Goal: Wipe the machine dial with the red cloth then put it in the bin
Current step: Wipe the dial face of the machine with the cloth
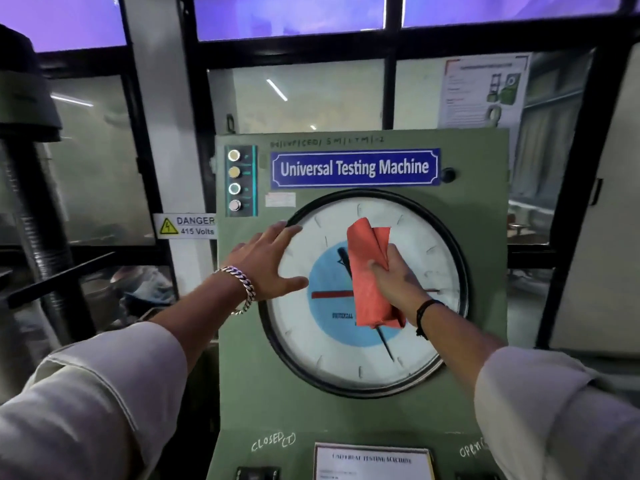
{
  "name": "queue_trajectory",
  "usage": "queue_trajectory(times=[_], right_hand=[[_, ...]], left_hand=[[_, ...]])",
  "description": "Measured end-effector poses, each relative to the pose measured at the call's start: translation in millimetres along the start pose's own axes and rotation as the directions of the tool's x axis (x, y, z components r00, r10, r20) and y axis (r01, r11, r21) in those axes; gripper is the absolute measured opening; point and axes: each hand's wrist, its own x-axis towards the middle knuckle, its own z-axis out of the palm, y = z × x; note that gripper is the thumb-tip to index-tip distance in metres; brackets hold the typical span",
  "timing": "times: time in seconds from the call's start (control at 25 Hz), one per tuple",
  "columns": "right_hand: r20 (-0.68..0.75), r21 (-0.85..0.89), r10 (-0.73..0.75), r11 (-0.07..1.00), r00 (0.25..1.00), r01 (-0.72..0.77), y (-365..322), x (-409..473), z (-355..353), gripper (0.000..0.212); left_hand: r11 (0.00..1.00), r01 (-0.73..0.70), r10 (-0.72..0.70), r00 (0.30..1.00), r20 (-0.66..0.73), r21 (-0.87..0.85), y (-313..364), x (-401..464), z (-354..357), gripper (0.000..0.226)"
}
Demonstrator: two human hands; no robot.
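Note:
A large round dial [420, 244] with a white face, blue centre and black rim fills the front of the green machine [485, 393]. My right hand [398, 282] grips a folded red cloth [369, 271] and presses it against the middle of the dial glass. The cloth hides part of the black pointer and the red pointer. My left hand [268, 259] lies flat with fingers spread on the dial's left rim, holding nothing. No bin shows in this view.
A blue "Universal Testing Machine" plate [355, 168] and a column of round buttons [234, 180] sit above the dial. A "Danger 415 Volts" sign [185, 226] is at the left. A dark threaded column [38, 220] stands far left. Windows are behind.

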Motion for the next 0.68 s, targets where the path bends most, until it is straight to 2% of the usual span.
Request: queue_trajectory(times=[0.04,0.12,0.2,0.32,0.4,0.52,0.6,0.68], right_hand=[[-0.075,-0.019,0.001,1.0,0.997,-0.002,2,14,0,0.026],[-0.232,-0.13,-0.026,0.992,0.972,-0.005,3,39,2,0.041],[-0.397,-0.293,-0.108,0.956,0.911,-0.015,4,65,1,0.048],[-0.5,-0.485,-0.27,0.874,0.823,-0.008,10,97,-3,0.051],[-0.427,-0.625,-0.338,0.78,0.839,-0.004,22,114,0,0.068],[-0.2,-0.782,-0.388,0.617,0.9,0.092,45,135,26,0.086],[-0.096,-0.859,-0.472,0.484,0.876,0.167,62,142,49,0.083],[0.061,-0.902,-0.578,0.318,0.814,0.293,84,140,67,0.082]], left_hand=[[1.0,-0.023,0.023,1.0,-0.006,-0.007,-8,19,6,0.113],[0.998,-0.059,0.059,0.998,-0.01,-0.017,-22,54,15,0.112],[0.995,-0.095,0.094,0.995,-0.027,-0.024,-34,84,28,0.111],[0.989,-0.145,0.144,0.988,-0.053,-0.015,-49,123,44,0.113],[0.987,-0.161,0.161,0.984,-0.071,-0.005,-51,141,57,0.116],[0.981,-0.195,0.193,0.976,-0.104,-0.006,-51,160,74,0.125],[0.977,-0.213,0.212,0.97,-0.122,0.001,-47,167,84,0.131],[0.975,-0.221,0.221,0.965,-0.14,0.013,-43,173,93,0.136]])
